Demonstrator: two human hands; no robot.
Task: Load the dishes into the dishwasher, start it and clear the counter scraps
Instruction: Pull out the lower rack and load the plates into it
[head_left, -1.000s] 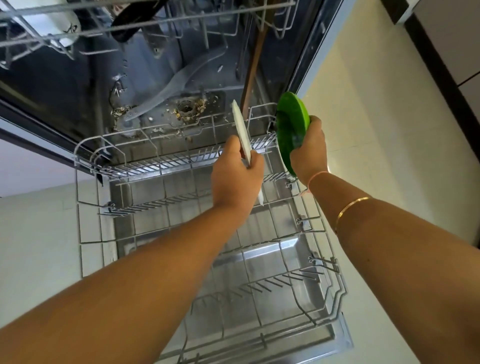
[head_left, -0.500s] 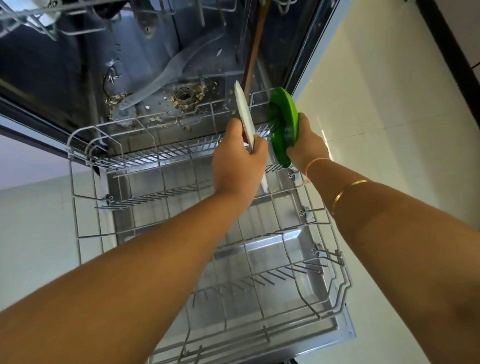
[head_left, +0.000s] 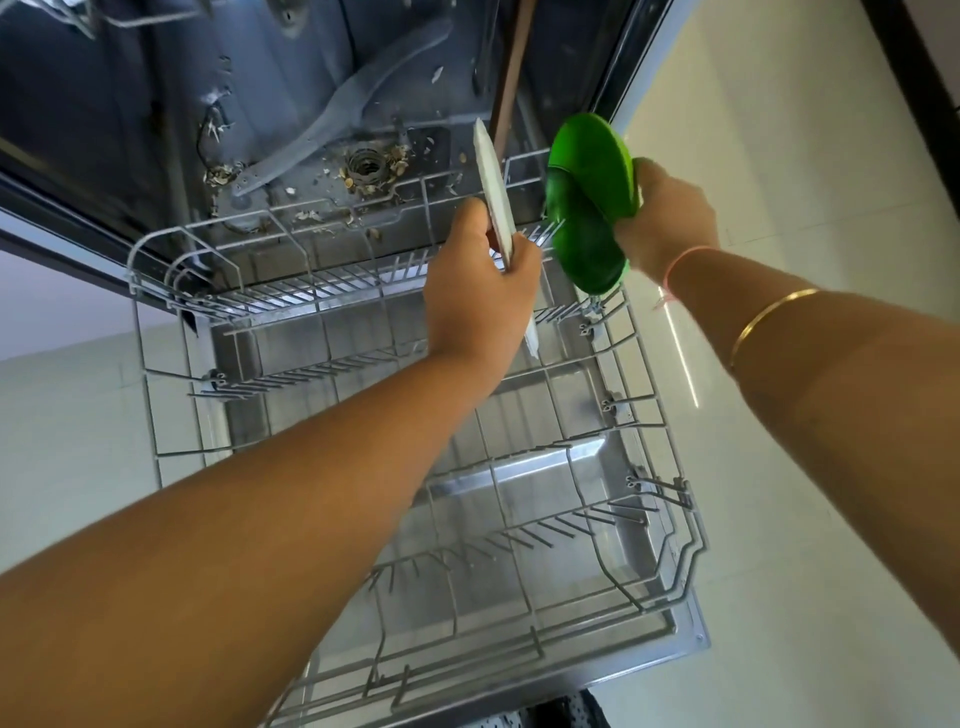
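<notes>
Head view: a white plate is being gripped on edge by the left hand, green dishware clasped by the right hand, above the pulled-out dishwasher rack; scraps are being seen inside the tub, beside pale floor tiles.

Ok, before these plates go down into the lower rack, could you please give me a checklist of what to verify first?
1. Grip on the white plate: the left hand holds it edge-on. Ok.
2. Grip on the green plates: the right hand holds what look like two together. Ok.
3. The lower rack is pulled out and its tine rows are free. Ok.
4. White plate's lower edge lined up with a tine slot: cannot tell.
5. Tub floor clean: food scraps lie around the filter. Not ok.
</notes>
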